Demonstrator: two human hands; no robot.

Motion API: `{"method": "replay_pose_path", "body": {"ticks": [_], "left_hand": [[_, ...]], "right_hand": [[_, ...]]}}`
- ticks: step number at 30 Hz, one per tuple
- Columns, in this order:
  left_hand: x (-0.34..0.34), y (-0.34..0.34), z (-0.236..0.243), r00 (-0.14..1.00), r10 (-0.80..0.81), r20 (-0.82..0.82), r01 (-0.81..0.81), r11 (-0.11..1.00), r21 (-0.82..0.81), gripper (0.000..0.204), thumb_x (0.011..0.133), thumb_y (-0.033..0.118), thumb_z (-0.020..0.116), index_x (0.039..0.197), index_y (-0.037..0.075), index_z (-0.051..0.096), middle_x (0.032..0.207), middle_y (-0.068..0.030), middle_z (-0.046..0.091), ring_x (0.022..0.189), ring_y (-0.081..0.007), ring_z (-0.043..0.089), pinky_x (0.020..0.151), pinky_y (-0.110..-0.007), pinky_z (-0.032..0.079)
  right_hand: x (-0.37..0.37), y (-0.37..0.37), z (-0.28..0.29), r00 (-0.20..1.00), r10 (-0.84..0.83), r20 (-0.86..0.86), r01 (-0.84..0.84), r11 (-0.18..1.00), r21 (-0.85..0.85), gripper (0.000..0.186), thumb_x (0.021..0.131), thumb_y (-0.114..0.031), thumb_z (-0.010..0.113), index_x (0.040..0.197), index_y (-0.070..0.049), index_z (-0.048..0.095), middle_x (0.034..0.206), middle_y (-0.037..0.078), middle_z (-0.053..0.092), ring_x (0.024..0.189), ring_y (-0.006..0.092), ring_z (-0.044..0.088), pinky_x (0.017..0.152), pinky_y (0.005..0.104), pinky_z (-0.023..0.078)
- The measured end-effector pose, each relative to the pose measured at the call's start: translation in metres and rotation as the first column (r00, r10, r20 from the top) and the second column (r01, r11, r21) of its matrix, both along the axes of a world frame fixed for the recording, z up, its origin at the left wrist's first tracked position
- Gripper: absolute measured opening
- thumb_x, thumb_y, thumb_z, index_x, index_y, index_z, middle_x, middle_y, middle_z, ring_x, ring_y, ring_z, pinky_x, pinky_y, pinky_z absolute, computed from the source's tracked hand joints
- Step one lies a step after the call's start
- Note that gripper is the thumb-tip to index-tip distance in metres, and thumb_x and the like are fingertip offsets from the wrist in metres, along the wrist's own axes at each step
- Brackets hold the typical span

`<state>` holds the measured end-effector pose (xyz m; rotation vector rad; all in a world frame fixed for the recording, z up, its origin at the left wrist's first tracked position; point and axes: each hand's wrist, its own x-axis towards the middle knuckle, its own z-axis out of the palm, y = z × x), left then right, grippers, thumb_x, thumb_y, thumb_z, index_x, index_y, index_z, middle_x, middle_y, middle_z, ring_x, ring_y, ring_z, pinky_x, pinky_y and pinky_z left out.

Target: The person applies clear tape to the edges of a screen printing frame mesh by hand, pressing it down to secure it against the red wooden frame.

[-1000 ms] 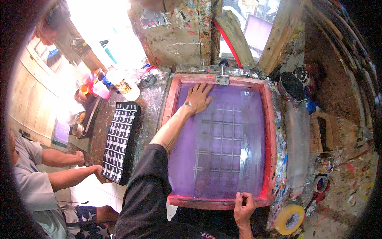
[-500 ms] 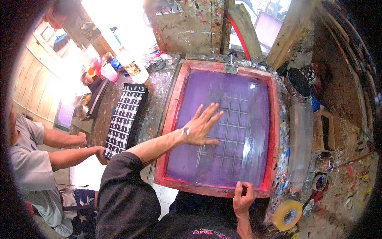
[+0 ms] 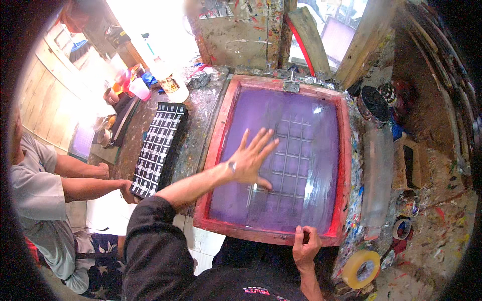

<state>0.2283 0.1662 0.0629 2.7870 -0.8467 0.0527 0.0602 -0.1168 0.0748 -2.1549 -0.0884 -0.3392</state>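
A silk-screen printing frame (image 3: 217,138) with red-stained wooden sides lies before me. Its purple mesh (image 3: 246,113) carries a grid pattern of lines. Over the middle of the mesh my left hand (image 3: 249,161) is spread, palm down and fingers apart, holding nothing; whether it touches the mesh I cannot tell. My right hand (image 3: 306,248) is at the frame's near edge toward the right corner, thumb up and fingers curled over the wooden rim. A metal hinge clamp (image 3: 291,86) sits at the frame's far side.
At left a co-worker's hand (image 3: 129,189) touches a stack of black-and-white checked pieces (image 3: 159,145). A white tub (image 3: 173,89) and pink cups (image 3: 139,89) stand behind. To the right are a tape roll (image 3: 361,269), a flat grey strip (image 3: 377,183) and a black-topped round container (image 3: 374,104).
My left hand has shifted slightly left and toward me, its fingers spread wider. My right hand remains at the frame's near edge. The view has moved a little.
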Motion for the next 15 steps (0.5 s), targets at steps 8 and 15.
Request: {"method": "replay_pose_path", "body": {"ticks": [8, 15], "left_hand": [[0.147, 0.021, -0.005, 0.973, 0.232, 0.001, -0.232, 0.972, 0.027, 0.145, 0.055, 0.085, 0.072, 0.160, 0.014, 0.002, 0.166, -0.0205, 0.000, 0.152, -0.0434, -0.003, 0.117, -0.069, 0.003], [0.193, 0.021, -0.020, 0.863, 0.500, 0.074, -0.481, 0.857, -0.186, 0.139, 0.057, 0.071, 0.082, 0.160, 0.018, 0.006, 0.164, -0.0195, 0.009, 0.149, -0.0440, 0.010, 0.116, -0.066, 0.013]], "right_hand": [[0.000, 0.002, -0.003, 0.998, -0.049, -0.038, 0.048, 0.998, -0.032, 0.018, 0.092, -0.014, 0.068, 0.084, 0.000, 0.059, 0.068, 0.011, 0.060, 0.059, 0.0215, 0.058, 0.055, 0.0357, 0.045], [0.000, 0.009, 0.002, 0.987, -0.103, -0.120, 0.099, 0.994, -0.037, 0.018, 0.093, -0.013, 0.068, 0.084, 0.000, 0.059, 0.066, 0.009, 0.059, 0.057, 0.0183, 0.057, 0.053, 0.0339, 0.044]]}}
